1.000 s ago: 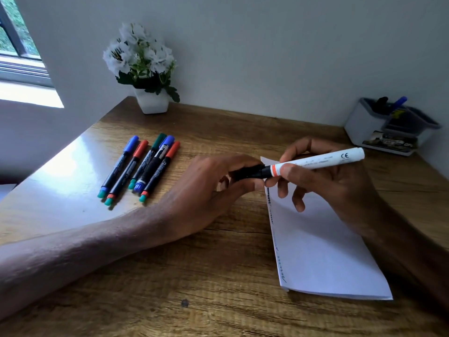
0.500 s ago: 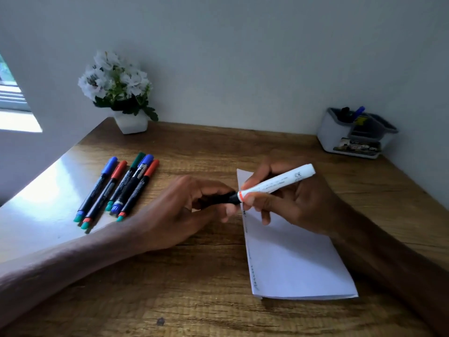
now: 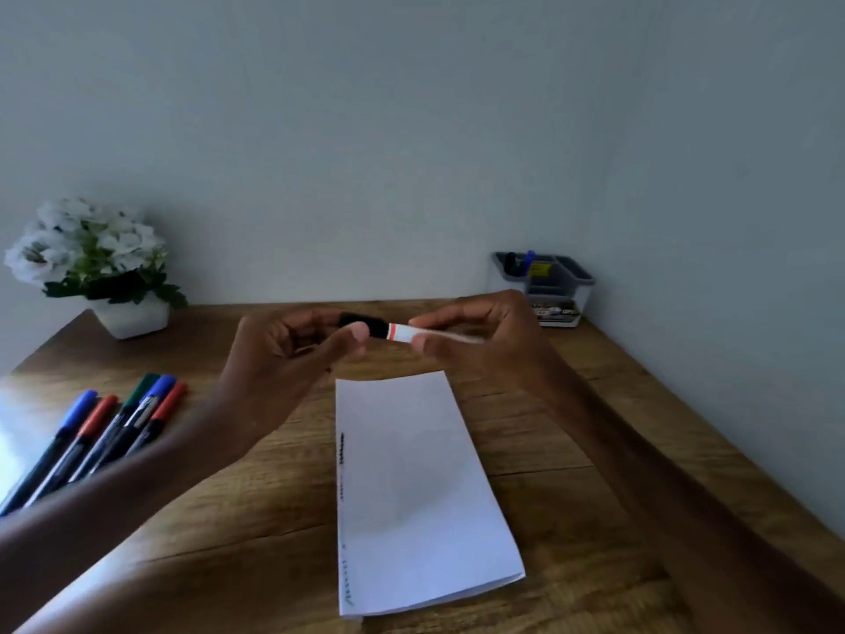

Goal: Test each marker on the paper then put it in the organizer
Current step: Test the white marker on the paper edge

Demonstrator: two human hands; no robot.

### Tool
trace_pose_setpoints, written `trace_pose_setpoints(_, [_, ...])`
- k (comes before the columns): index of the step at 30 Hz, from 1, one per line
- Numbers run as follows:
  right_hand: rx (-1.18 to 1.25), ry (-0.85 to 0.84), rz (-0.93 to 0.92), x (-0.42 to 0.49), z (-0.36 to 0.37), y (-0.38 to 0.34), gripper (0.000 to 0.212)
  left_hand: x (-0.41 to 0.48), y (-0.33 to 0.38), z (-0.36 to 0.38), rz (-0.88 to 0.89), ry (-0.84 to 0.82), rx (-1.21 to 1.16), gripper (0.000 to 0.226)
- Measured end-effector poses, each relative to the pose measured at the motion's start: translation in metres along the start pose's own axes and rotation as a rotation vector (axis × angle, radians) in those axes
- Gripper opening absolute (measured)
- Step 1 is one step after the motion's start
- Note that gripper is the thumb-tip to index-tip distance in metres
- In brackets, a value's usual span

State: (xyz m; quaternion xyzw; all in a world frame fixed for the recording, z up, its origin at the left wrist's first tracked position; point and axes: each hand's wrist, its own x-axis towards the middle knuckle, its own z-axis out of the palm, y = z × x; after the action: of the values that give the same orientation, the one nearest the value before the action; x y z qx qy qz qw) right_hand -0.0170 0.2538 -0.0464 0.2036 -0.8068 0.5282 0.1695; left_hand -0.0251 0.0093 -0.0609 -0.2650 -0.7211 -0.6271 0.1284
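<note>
Both my hands hold a white marker (image 3: pixel 402 332) with a black cap and an orange band, raised above the desk's far middle. My left hand (image 3: pixel 283 359) pinches the black cap end between thumb and fingers. My right hand (image 3: pixel 480 336) grips the white barrel. Below them lies a folded white paper (image 3: pixel 411 487) with short ink marks along its left edge. Several capped markers (image 3: pixel 114 427) in blue, red and green lie side by side at the left. The grey and white organizer (image 3: pixel 553 286) stands at the back right corner, with a blue marker and a dark one in it.
A white pot of white flowers (image 3: pixel 100 267) stands at the back left of the wooden desk (image 3: pixel 571 450). Walls close the desk at the back and on the right. Glare lights the desk's left edge.
Both hands have lifted the marker from the paper's top left corner up and away from the desk. The camera has tilted upward, so the desk sits lower in view.
</note>
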Motion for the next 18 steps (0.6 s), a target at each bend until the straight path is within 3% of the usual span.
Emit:
trace_pose_setpoints(4, [-0.243, 0.002, -0.064, 0.002, -0.006, 0.002, 0.027, 0.022, 0.006, 0.033, 0.083, -0.010, 0.066, 0.011])
trace_pose_setpoints(8, [-0.407, 0.115, -0.095, 0.009, -0.020, 0.006, 0.021, 0.046, 0.004, 0.057, 0.137, -0.023, 0.278, 0.023])
trace_pose_setpoints(14, [-0.470, 0.363, -0.092, 0.020, -0.056, 0.024, 0.039, 0.057, -0.034, 0.056, 0.108, -0.568, 0.880, 0.047])
trace_pose_setpoints(18, [-0.364, 0.538, -0.152, 0.036, -0.075, 0.011, 0.035, 0.057, -0.042, 0.053, 0.108, -0.659, 0.934, 0.044])
